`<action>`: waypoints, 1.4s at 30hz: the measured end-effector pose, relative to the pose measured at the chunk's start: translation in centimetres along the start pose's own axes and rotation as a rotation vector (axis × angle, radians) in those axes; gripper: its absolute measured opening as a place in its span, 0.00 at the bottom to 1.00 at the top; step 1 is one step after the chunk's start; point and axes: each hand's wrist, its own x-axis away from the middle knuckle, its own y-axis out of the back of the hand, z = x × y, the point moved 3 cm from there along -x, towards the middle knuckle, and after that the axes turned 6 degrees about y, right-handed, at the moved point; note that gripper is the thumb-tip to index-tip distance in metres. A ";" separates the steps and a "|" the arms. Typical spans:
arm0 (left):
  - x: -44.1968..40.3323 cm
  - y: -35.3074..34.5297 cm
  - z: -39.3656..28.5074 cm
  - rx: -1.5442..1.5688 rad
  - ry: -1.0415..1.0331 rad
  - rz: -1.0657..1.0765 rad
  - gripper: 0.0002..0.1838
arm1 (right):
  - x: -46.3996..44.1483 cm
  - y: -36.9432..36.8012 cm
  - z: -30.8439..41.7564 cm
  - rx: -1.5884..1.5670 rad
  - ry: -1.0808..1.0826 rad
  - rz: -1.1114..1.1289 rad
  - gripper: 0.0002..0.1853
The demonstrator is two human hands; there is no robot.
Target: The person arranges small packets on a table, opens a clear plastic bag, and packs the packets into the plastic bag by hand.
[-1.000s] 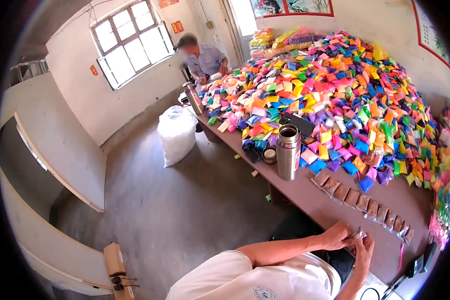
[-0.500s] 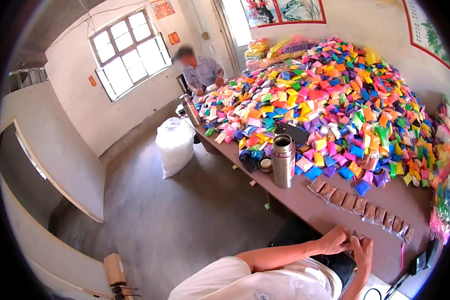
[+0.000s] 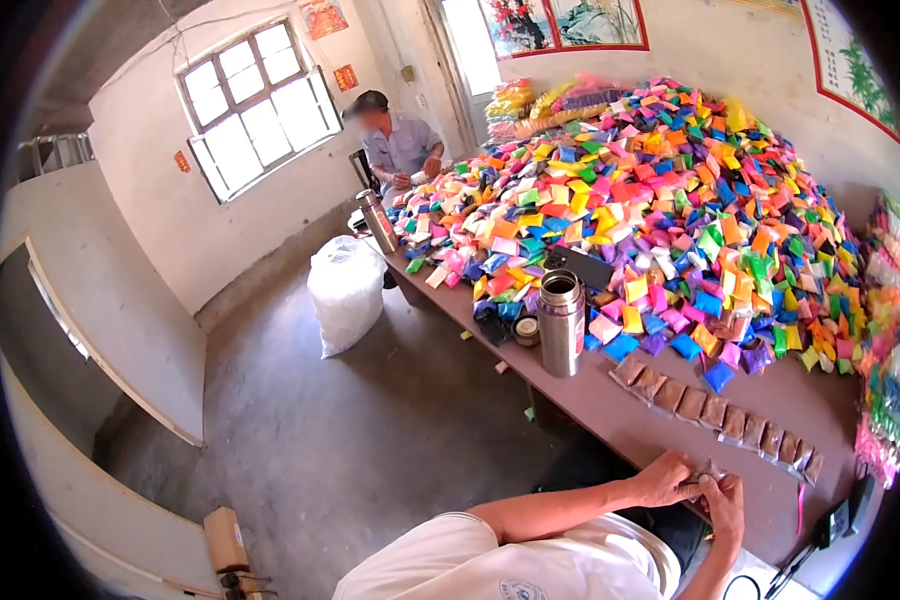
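Head view, left hand: the left hand is at the table's near edge, fingers curled and tips drawn together with the thumb on a small packet.
Right hand: the right hand meets it from the other side, thumb and bent fingers pinching the same piece.
Small packet: between the two sets of fingertips, above the table; most of it is hidden, only a brownish, shiny end showing.
Brown strip: a row of brown packets lies on the tabletop just beyond the hands, slanting toward the right.
Coloured heap: a large pile of bright packets covers the far part of the table.
Flask: an uncapped steel flask stands upright by the edge, a round lid just beside it; a dark phone lies behind, against the pile.
Far end: a co-worker sits near a second flask.
Floor: a white plastic bag stands beside the table.
Right corner: black cables run by the table.
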 end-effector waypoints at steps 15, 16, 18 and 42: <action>-0.2 0.0 0.0 0.053 0.047 0.098 0.22 | -0.8 -0.8 0.0 -0.218 0.216 0.112 0.16; -0.1 0.1 0.1 0.024 0.049 0.075 0.22 | -0.8 -0.1 -0.5 -0.215 0.213 0.112 0.16; -0.2 0.0 0.1 -0.005 0.048 0.054 0.22 | -0.9 1.0 -1.7 -0.049 0.074 0.097 0.18; 0.2 -0.9 1.4 0.078 0.047 0.046 0.21 | -1.9 3.8 -5.5 0.035 -0.026 -0.109 0.15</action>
